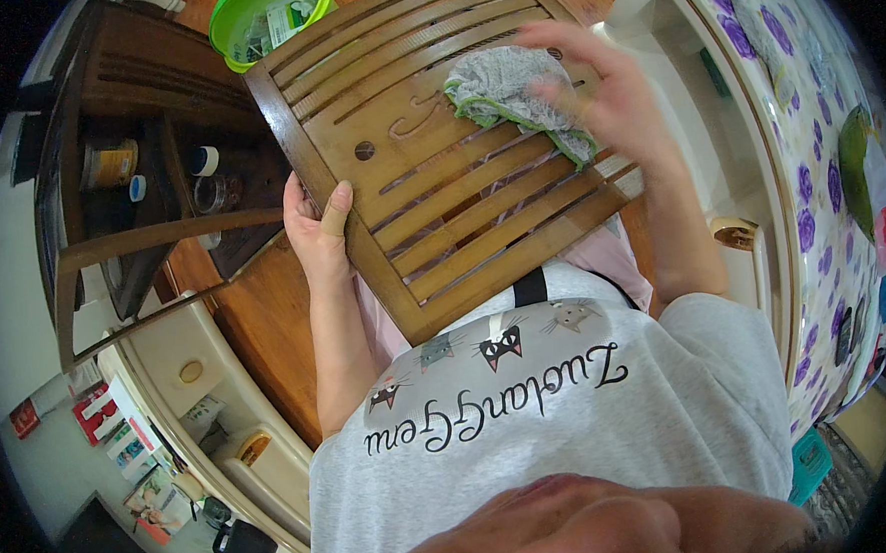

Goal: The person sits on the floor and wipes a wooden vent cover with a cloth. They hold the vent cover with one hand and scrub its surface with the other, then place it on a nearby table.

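Observation:
A slatted wooden panel (pixel 455 223) with carved openings lies tilted across my lap. My left hand (pixel 320 226) grips its left side rail, with the thumb on the front face. A grey cloth with green edging (pixel 504 85) rests crumpled on the panel's upper right part. My right hand (pixel 602 92), blurred, is at the cloth's right side with its fingers apart; whether it grips the cloth cannot be made out.
Left of me stands a dark wooden cabinet (pixel 174 229) with jars inside. A green bin (pixel 229 32) is beyond the panel. To the right is a table with a purple-flowered cover (pixel 806 175), and at lower left a cream drawer unit (pixel 161 344).

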Tool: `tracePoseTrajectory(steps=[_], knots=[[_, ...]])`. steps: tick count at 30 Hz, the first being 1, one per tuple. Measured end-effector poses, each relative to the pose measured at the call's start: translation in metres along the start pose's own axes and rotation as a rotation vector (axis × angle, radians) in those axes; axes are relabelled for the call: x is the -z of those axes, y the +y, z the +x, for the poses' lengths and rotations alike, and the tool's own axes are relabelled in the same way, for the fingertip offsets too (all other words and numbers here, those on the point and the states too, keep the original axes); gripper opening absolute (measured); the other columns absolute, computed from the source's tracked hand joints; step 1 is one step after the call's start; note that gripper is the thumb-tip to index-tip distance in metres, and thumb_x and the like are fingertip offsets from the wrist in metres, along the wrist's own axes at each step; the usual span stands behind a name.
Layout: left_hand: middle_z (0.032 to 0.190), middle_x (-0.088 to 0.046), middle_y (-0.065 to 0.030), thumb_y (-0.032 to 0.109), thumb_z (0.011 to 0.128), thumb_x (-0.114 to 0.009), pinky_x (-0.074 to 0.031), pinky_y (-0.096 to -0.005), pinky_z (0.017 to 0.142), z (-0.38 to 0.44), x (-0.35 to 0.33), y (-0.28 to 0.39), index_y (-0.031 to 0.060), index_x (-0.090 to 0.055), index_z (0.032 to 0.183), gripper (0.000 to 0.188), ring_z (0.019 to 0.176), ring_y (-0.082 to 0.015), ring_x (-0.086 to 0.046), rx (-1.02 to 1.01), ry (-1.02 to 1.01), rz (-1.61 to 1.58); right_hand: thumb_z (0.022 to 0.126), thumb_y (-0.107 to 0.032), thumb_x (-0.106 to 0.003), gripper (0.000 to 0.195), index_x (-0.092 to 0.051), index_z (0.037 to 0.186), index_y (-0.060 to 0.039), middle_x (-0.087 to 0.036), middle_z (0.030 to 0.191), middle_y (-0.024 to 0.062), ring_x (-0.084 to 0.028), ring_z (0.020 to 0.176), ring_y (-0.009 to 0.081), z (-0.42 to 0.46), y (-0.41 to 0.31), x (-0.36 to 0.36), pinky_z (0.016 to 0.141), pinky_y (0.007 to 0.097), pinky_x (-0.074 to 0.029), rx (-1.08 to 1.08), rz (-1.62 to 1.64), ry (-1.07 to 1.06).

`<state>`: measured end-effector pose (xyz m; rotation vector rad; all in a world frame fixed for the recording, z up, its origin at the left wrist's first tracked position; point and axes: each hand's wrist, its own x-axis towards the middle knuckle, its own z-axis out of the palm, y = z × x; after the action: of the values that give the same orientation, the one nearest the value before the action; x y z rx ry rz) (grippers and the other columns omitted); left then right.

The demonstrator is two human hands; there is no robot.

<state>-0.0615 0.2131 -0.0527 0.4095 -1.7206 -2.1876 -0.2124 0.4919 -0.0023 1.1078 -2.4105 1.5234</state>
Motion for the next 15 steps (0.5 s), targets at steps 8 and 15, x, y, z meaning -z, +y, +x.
tracePoseTrajectory(steps=[8,15], knots=[[0.115,-0.061,-0.0130,0.005,0.083,-0.068,-0.046,-0.0309,0.091,0.001,0.004,-0.004,-0.0039,-0.045,0.127,0.051,0.102,-0.0179,-0.059,-0.021,-0.003,-0.004,0.075,-0.016,-0.070,0.026,-0.063,0.101,-0.0174,-0.056,0.109,0.0018,-0.051,0.103,0.0265,-0.008,-0.028,-0.069,0.086,0.0400,-0.042,0.113,-0.302,-0.205],[0.116,-0.061,-0.0132,0.004,0.083,-0.067,-0.046,-0.0310,0.092,-0.001,0.001,-0.001,-0.0041,-0.044,0.128,0.051,0.104,-0.0181,-0.059,-0.008,0.018,0.045,0.082,-0.020,-0.064,0.023,-0.061,0.104,-0.0157,-0.059,0.106,0.0052,-0.054,0.101,0.0286,-0.009,-0.012,-0.070,0.084,0.0415,-0.044,0.069,-0.347,-0.078]])
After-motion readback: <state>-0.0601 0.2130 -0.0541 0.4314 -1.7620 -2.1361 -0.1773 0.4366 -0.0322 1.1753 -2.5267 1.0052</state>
